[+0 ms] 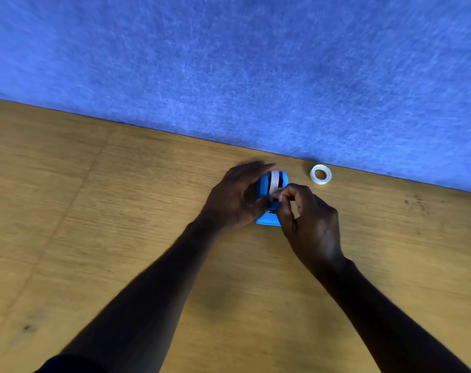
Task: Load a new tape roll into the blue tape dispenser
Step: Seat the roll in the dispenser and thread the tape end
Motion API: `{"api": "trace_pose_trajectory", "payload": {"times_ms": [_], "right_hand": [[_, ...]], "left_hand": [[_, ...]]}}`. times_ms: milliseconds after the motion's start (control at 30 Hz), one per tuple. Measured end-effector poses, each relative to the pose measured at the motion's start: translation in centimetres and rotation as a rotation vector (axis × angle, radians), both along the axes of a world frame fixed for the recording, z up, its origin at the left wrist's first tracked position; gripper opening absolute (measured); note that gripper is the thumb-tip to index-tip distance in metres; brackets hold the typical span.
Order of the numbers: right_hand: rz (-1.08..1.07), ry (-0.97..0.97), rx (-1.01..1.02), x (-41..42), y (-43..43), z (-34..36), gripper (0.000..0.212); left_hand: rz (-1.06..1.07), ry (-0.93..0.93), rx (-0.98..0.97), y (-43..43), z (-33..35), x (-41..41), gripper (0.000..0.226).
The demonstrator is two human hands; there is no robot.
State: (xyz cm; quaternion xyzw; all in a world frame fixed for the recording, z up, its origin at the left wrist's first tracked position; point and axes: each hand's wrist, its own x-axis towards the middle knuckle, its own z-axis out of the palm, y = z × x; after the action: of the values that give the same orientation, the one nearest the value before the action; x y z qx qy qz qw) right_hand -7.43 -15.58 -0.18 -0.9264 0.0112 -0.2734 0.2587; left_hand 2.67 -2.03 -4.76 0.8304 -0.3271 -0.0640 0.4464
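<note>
centre frame on the wooden table, under the blue felt wall, left hand cups the blue tape dispenser, right hand pinches its tape roll, spare roll lying right.

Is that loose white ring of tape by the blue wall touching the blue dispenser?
Apart. The head view shows bare wooden table between the loose tape ring and the blue dispenser, which sits between both hands.
</note>
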Motion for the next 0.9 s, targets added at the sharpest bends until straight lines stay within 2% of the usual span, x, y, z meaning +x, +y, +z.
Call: {"api": "trace_pose_trajectory", "payload": {"times_ms": [500, 900], "right_hand": [[-0.034, 0.010, 0.068, 1.1, -0.3, 1.0, 0.030], [-0.016, 0.022, 0.055, 0.6, -0.2, 0.4, 0.027]], "left_hand": [[0.040, -0.034, 0.036, 0.2, 0.1, -0.2, 0.060], [0.032, -0.032, 0.048, 0.3, 0.2, -0.3, 0.058]]}}
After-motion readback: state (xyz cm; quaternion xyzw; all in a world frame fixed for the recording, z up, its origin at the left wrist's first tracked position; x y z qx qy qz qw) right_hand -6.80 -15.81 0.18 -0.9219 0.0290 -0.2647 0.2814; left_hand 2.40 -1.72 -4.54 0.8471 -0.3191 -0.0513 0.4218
